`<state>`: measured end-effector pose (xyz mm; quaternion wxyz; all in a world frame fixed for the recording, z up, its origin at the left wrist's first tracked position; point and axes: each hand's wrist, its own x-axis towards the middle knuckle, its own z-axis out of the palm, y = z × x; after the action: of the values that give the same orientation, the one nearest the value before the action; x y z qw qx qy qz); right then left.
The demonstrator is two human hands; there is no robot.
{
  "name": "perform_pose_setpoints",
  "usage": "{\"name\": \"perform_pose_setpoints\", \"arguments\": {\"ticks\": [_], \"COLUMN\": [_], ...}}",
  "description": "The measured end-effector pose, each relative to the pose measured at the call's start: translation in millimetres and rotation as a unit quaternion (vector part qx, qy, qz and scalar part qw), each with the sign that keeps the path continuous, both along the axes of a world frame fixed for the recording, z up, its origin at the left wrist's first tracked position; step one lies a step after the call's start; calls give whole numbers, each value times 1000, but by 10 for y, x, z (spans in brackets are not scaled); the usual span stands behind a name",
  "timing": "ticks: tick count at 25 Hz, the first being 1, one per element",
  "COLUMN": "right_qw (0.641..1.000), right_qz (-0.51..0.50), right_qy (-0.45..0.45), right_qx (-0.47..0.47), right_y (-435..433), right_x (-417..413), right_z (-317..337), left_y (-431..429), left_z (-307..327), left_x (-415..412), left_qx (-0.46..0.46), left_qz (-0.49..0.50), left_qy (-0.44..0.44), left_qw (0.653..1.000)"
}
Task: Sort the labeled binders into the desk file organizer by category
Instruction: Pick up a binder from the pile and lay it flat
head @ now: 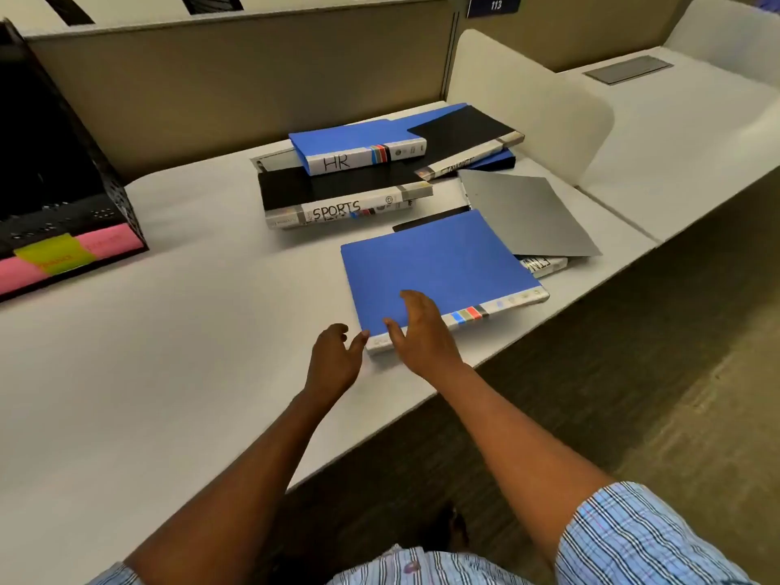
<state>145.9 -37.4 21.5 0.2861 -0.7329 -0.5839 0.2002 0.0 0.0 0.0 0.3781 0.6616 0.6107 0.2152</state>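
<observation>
Lying flat: blue binder [439,263], likely stiff, slick, light; take by the spine; left grip [337,356], right grip [418,331] both released.

A white desk [169,352] runs across the room. Behind it stands a tan wall [253,78]. At the top of the wall is a small blue sign [494,5] that says 113. A white divider [527,107] with a round corner stands on the right. Past it is a second desk [696,133] with a flat gray plate [629,69] set in its top. The floor [633,373] below is brown carpet.
</observation>
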Motion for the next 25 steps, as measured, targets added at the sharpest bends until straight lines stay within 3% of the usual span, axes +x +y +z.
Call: {"name": "perform_pose_setpoints", "arguments": {"ticks": [8, 12, 15, 19, 25], "right_qw": [996, 986, 976, 971, 963], "right_qz": [-48, -135, -216, -182, -202], "right_qy": [11, 31, 16, 121, 158], "right_qx": [69, 94, 23, -100, -87], "right_y": [-31, 21, -22, -12, 135], "right_x": [1316, 1781, 2052, 2152, 2137], "right_z": [82, 135, 95, 45, 154], "left_y": [26, 51, 94, 134, 77], "left_z": [105, 125, 132, 218, 460], "left_x": [649, 738, 761, 803, 613], "left_qx": [-107, -130, -149, -190, -211], "left_qz": [159, 203, 245, 296, 320], "left_qy": [-20, -33, -50, -136, -213], "left_qw": [981, 970, 957, 926, 899]}}
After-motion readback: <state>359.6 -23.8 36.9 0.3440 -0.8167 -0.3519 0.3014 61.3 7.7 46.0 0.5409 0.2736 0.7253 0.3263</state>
